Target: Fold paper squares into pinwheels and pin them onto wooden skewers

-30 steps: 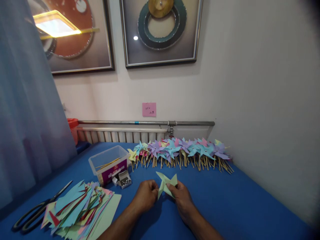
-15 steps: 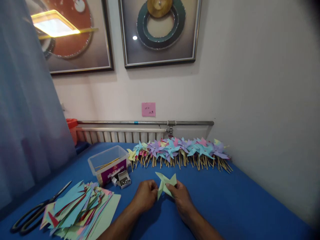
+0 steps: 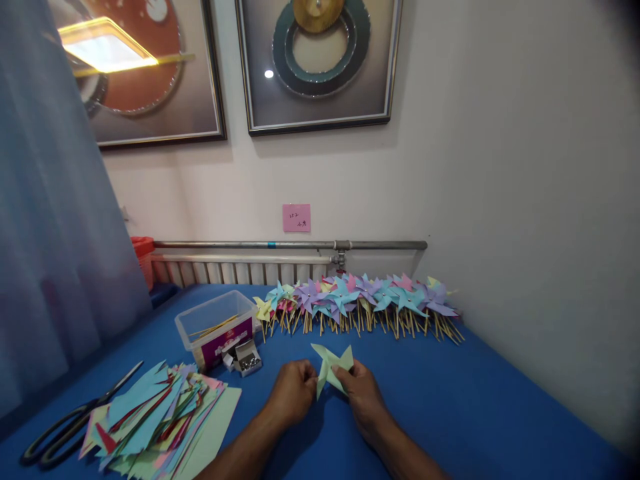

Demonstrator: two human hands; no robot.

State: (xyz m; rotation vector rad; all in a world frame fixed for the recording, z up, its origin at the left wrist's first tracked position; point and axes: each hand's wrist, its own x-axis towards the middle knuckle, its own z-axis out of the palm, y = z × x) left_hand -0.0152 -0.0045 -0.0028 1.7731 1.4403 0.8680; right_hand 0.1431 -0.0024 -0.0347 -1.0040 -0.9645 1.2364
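Both hands pinch a pale green folded paper pinwheel just above the blue table. My left hand grips its left edge with curled fingers. My right hand holds its right side, fingers closed on the paper. The pinwheel's points stick up between the two hands.
A row of several finished pinwheels on sticks lies along the wall. A clear plastic box with sticks and a small box of pins sit left of my hands. A stack of coloured paper and scissors lie at the near left.
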